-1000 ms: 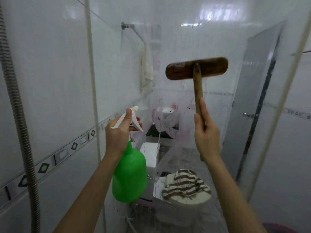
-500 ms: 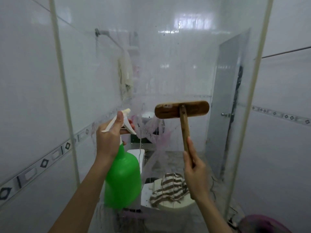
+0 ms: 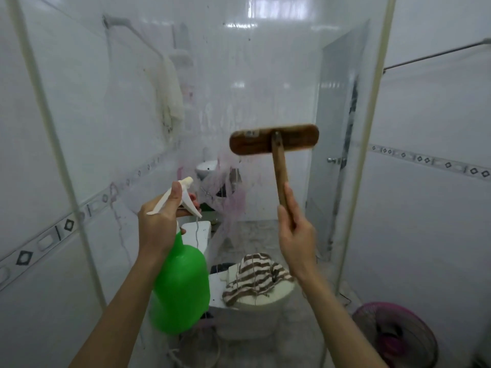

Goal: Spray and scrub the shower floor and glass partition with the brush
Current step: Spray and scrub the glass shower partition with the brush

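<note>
— Can you see the bristles?
— No, I see only the wooden back of the brush [image 3: 274, 139]. The left hand [image 3: 159, 224] covers the spray bottle [image 3: 180, 288] neck; the bottom edge crops the pink fan [image 3: 393, 337].

Even, soft light; ceiling glare on tiles [image 3: 276, 9]; glass [image 3: 239, 75] hazy; wide-angle bending at edges

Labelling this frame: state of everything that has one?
spray bottle: upright, left hand grips its neck
brush: raised, head up, right hand grips its handle
glass partition: streaked, pink runs down it
striped cloth: crumpled on the toilet
</note>
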Motion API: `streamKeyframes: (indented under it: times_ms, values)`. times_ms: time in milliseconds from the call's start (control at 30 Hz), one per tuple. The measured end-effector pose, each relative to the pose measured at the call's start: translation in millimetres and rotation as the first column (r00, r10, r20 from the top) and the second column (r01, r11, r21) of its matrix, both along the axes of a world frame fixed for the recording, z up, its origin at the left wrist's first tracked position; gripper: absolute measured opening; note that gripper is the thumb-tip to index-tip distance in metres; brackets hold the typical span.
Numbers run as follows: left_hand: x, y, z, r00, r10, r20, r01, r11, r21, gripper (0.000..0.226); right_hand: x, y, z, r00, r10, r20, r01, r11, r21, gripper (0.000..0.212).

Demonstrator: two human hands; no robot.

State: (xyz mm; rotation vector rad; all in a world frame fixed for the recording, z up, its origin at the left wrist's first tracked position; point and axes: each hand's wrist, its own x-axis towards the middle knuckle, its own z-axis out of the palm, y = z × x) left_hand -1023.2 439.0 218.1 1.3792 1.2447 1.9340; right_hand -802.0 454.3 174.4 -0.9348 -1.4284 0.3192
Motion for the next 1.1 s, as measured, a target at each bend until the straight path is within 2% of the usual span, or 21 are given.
streamKeyframes:
  times_ms: [100, 167, 233, 300, 367, 467, 500, 567, 633, 700, 800, 900, 967, 1100]
  values:
    - [5, 5, -7, 1.000, -0.001, -0.025, 0.000, 1.000, -0.027, 0.041, 8, 20, 51, 0.999, -0.025, -0.026, 0.028, 0.993, 0.116, 0.050]
    - [6, 7, -11, 0.999, -0.016, -0.037, 0.015, 1.000, -0.017, 0.044, 16, 11, 6, 0.999, -0.034, -0.042, 0.037, 0.997, 0.074, 0.052]
    - [4, 9, -15, 0.999, -0.030, -0.034, 0.030, 0.999, 0.010, 0.045, 20, -15, -70, 0.997, -0.064, -0.048, 0.061, 0.997, -0.048, 0.058]
    - [4, 9, -19, 0.999, -0.048, -0.009, 0.048, 0.999, 0.024, 0.037, 24, -32, -100, 0.993, -0.090, -0.075, 0.081, 0.991, -0.110, 0.060]
    - [7, 8, -21, 0.999, -0.054, 0.002, 0.054, 0.998, 0.019, 0.029, 30, -14, -66, 0.990, -0.097, -0.104, 0.090, 0.994, -0.069, 0.058]
    - [11, 7, -25, 0.999, -0.044, -0.013, 0.044, 0.999, -0.009, 0.034, 41, 18, 15, 0.990, -0.083, -0.114, 0.091, 0.994, 0.065, 0.050]
    - [11, 7, -27, 0.999, -0.039, -0.020, 0.039, 0.999, -0.020, 0.037, 42, 23, 23, 0.990, -0.098, -0.103, 0.109, 0.988, 0.105, 0.050]
    - [9, 6, -30, 0.998, -0.026, -0.052, 0.023, 0.999, -0.045, 0.040, 39, 16, -5, 0.992, -0.111, -0.056, 0.115, 0.991, 0.072, 0.051]
    - [3, 4, -35, 0.997, -0.024, -0.079, 0.019, 0.998, -0.054, 0.046, 38, -2, -75, 0.993, -0.117, 0.028, 0.116, 0.993, 0.012, 0.055]
    - [-2, 1, -41, 0.995, -0.026, -0.091, 0.021, 0.998, -0.058, 0.051, 34, -19, -120, 0.980, -0.103, 0.170, 0.111, 0.993, -0.036, 0.058]
    - [-11, -4, -46, 0.995, 0.040, -0.089, -0.043, 0.998, -0.038, 0.051, 19, -6, -98, 0.955, -0.050, 0.293, 0.070, 0.996, -0.056, 0.056]
    - [-26, -6, -49, 0.991, 0.108, -0.082, -0.109, 0.994, -0.006, 0.048, 6, 7, -62, 0.924, -0.063, 0.376, 0.053, 0.998, 0.036, 0.052]
    - [-36, -6, -48, 0.994, 0.099, -0.053, -0.099, 0.995, -0.003, 0.050, 17, 7, -77, 0.911, -0.091, 0.403, 0.079, 0.996, 0.047, 0.053]
    - [-52, -13, -51, 0.986, 0.163, -0.031, -0.164, 0.986, -0.010, 0.053, 16, -23, -113, 0.897, -0.052, 0.440, 0.078, 0.996, -0.042, 0.058]
